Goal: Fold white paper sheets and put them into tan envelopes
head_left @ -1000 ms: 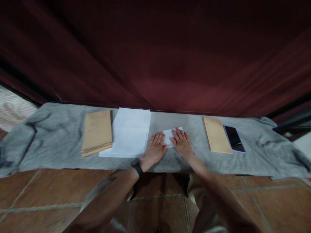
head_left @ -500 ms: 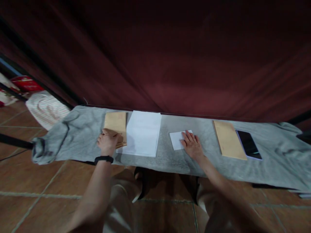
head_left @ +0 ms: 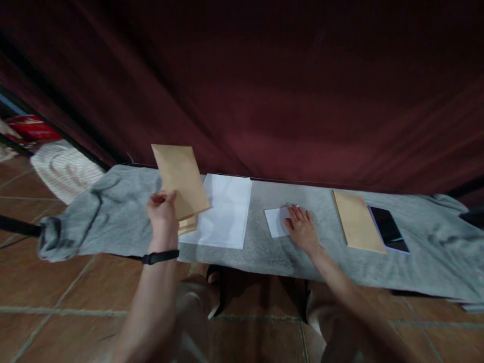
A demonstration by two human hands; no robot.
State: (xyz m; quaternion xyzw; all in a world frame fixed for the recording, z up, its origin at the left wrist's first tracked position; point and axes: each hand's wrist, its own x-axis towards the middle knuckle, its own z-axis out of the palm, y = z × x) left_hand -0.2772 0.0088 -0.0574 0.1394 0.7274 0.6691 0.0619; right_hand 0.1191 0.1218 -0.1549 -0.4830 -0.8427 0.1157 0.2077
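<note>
A tan paper envelope [head_left: 182, 176] is raised above the cloth, its left edge pinched in my left hand [head_left: 162, 207]. Beneath it, partly hidden, lie more tan envelopes [head_left: 188, 225] in a stack. White paper sheets [head_left: 225, 214] lie just to the right of that stack. My right hand [head_left: 302, 227] rests flat, fingers spread, on the right part of a small white folded paper [head_left: 276, 222]. Its fingers cover that paper's right side.
A grey cloth [head_left: 260, 257] covers the long narrow surface. To the right lie other tan envelopes [head_left: 359, 222] beside a dark-screened phone [head_left: 389, 229]. A dark red curtain [head_left: 264, 101] hangs along the back edge. A striped cloth [head_left: 66, 169] is at far left.
My left hand has lifted one tan envelope off the left stack, up and tilted. My right hand stays on the small white paper.
</note>
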